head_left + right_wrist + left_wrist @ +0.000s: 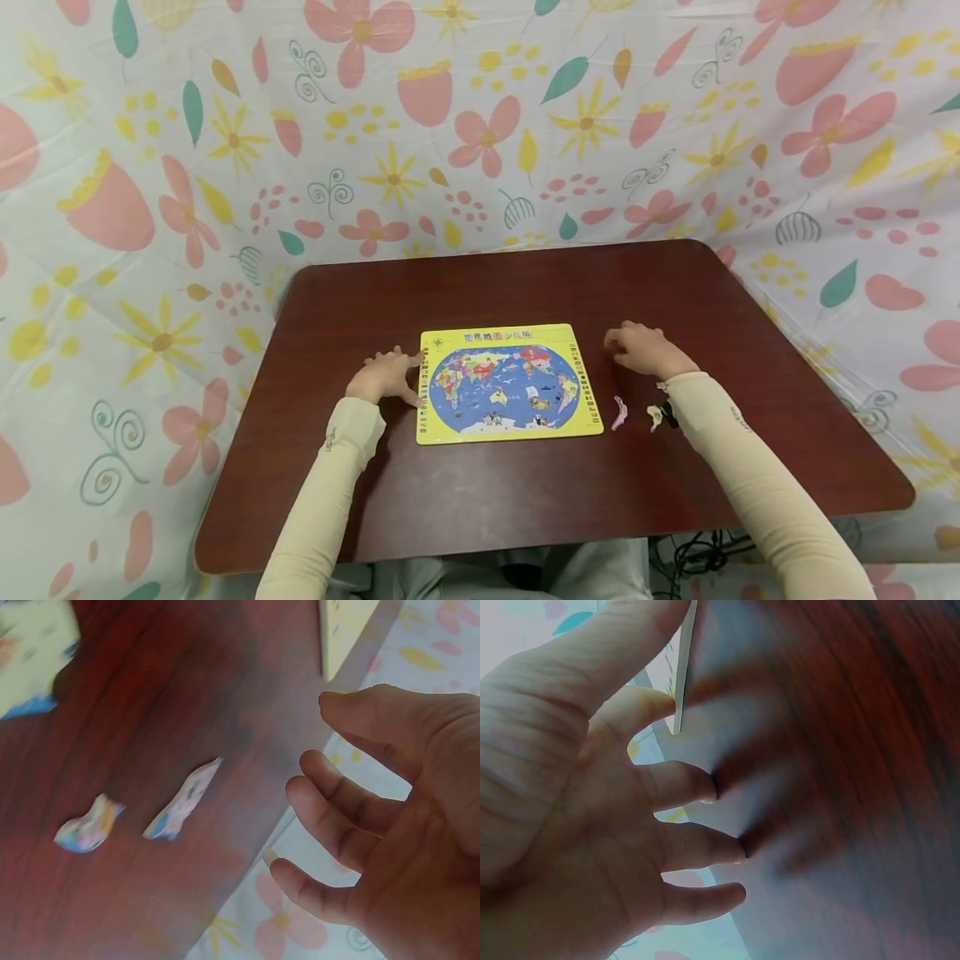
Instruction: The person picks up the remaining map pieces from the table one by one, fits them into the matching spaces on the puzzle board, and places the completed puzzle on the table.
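Note:
A world map puzzle board (498,383) with a yellow frame and blue oval map lies flat on the table. My left hand (384,377) is at its left edge with fingers spread. In the left wrist view, the thumb and index fingertip of that hand (592,802) are by the board's edge (679,682); other fingertips reach toward the tabletop. To the right of the board, my right hand (647,350) is loosely bent above the table; the right wrist view shows that hand (397,795) holding nothing. Near it lie a pinkish puzzle piece (619,413) and a yellowish puzzle piece (655,417).
Another puzzle piece (37,656), pale yellow with blue, shows at the right wrist view's upper left. The dark wooden table (450,500) has rounded corners. Flowered cloth (480,125) hangs behind it. Black cables (701,554) hang below its front edge.

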Demonstrator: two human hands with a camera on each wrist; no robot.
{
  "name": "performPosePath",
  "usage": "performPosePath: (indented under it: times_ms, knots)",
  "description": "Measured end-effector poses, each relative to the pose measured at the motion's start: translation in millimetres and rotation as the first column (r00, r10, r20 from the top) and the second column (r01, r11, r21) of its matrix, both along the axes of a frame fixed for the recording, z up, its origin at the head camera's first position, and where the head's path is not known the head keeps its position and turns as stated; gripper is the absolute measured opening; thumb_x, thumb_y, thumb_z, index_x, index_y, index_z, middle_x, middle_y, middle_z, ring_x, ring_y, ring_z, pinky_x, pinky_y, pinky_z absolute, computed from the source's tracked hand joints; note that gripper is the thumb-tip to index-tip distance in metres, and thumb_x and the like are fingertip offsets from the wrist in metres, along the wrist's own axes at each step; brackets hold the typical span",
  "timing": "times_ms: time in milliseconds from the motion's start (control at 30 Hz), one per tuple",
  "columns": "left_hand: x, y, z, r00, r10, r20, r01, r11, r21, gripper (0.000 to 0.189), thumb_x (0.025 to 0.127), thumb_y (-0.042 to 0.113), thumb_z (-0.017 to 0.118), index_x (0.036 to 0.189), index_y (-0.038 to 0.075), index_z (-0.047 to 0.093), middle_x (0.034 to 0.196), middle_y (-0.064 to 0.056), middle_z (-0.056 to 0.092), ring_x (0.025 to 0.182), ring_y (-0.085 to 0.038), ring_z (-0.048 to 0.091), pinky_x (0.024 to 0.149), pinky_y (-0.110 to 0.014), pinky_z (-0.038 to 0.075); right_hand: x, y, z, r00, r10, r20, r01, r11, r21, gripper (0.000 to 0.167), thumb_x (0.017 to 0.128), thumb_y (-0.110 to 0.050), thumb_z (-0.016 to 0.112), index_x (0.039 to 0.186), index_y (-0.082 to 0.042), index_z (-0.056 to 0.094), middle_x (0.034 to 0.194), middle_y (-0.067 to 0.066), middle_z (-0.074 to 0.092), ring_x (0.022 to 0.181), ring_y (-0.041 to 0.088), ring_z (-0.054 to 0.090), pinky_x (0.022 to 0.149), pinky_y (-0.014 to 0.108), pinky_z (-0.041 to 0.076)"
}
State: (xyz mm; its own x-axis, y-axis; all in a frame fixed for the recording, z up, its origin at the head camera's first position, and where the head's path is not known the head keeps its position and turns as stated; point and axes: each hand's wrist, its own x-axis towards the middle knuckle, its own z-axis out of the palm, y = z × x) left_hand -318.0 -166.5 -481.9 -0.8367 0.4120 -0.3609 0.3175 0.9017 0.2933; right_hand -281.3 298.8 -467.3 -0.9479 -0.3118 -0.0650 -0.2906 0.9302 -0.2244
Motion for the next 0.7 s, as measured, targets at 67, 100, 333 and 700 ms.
performPosePath:
  times_ms: [67,100,333,700]
  knots:
    - [-0.1,-0.4,-0.7,1.000,0.001,0.003,0.000,1.000,-0.001,0.101,0.081,0.040,0.086,0.161,0.017,0.030,0.159,-0.036,0.020,0.142,-0.061,0.021,0.110,-0.072,0.022,1.8,5,-1.8,1.000,-0.015,0.000,0.015,1.000,0.006,0.017,0.091,-0.003,0.070,0.108,-0.002,0.071,0.099,0.015,0.061,0.092,0.035,0.059,0.079,0.065,0.043]
    - [0.0,-0.5,-0.8,1.000,0.002,0.006,-0.002,1.000,-0.001,0.101,0.081,0.040,0.086,0.161,0.017,0.030,0.159,-0.036,0.020,0.141,-0.062,0.021,0.110,-0.072,0.023,2.7,8,-2.8,1.000,-0.023,0.000,0.023,1.000,0.007,0.017,0.092,-0.004,0.070,0.108,-0.002,0.071,0.099,0.015,0.062,0.093,0.036,0.059,0.079,0.065,0.043]
    - [0.7,-0.2,1.6,1.000,0.000,0.005,0.000,1.000,0.011,0.101,0.081,0.039,0.087,0.161,0.017,0.030,0.159,-0.037,0.019,0.140,-0.064,0.020,0.110,-0.072,0.023,9.7,29,-6.9,0.996,-0.084,0.004,0.084,0.996,0.023,0.022,0.092,-0.011,0.073,0.109,0.002,0.069,0.102,0.020,0.063,0.095,0.040,0.060,0.079,0.067,0.045]
    - [1.3,-0.3,1.3,1.000,-0.008,-0.006,0.008,1.000,0.014,0.100,0.080,0.039,0.087,0.161,0.016,0.032,0.158,-0.038,0.021,0.139,-0.064,0.023,0.109,-0.072,0.023,13.5,47,-17.2,0.967,-0.240,0.081,0.239,0.971,0.029,0.030,0.092,-0.029,0.074,0.089,-0.001,0.064,0.083,0.013,0.060,0.077,0.031,0.057,0.071,0.059,0.046]
